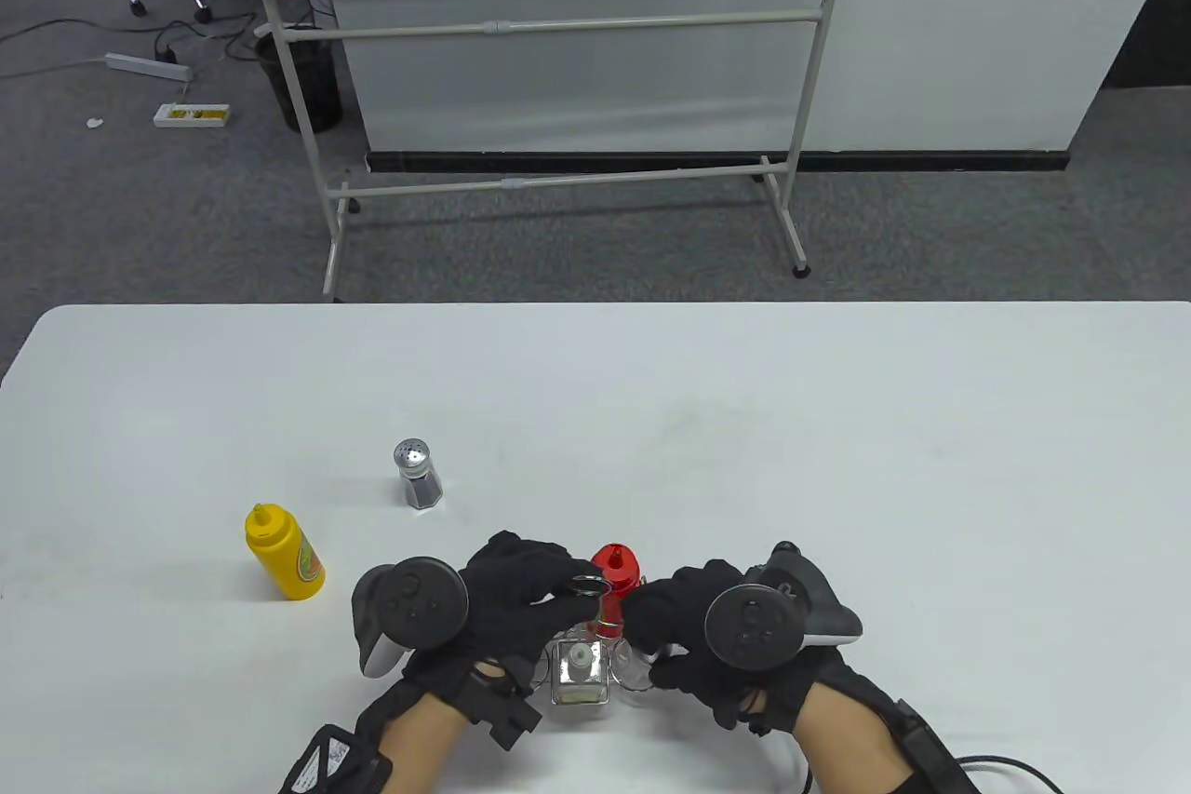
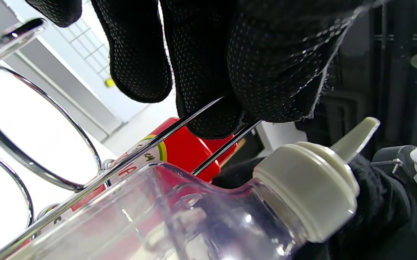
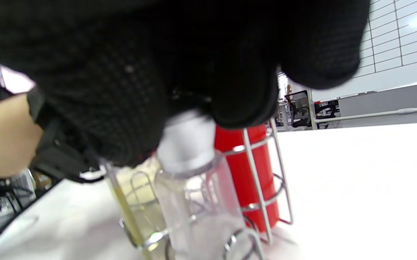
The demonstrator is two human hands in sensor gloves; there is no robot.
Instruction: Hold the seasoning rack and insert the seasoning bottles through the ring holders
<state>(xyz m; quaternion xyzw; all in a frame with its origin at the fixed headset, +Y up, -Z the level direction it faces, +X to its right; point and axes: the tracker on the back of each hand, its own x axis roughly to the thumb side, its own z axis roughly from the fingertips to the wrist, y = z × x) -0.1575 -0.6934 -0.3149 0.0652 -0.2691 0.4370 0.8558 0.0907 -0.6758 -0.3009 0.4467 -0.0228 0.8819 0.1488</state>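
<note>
A chrome wire seasoning rack (image 1: 589, 590) stands near the table's front edge between my hands. My left hand (image 1: 558, 597) grips its top handle; in the left wrist view the fingers (image 2: 212, 119) pinch the handle's two wires, with empty rings (image 2: 64, 119) at the left. A red bottle (image 1: 617, 572) sits in the rack, as does a clear square bottle (image 1: 582, 675) with a grey spout cap (image 2: 313, 187). My right hand (image 1: 644, 625) grips the white cap of a clear round bottle (image 3: 194, 184), upright beside the red bottle (image 3: 246, 173), its base among the wires.
A yellow squeeze bottle (image 1: 284, 552) stands to the left of my left hand. A glass pepper shaker (image 1: 417, 474) with a metal top stands farther back. A whiteboard stand (image 1: 558, 87) is on the floor beyond the table (image 1: 837, 459).
</note>
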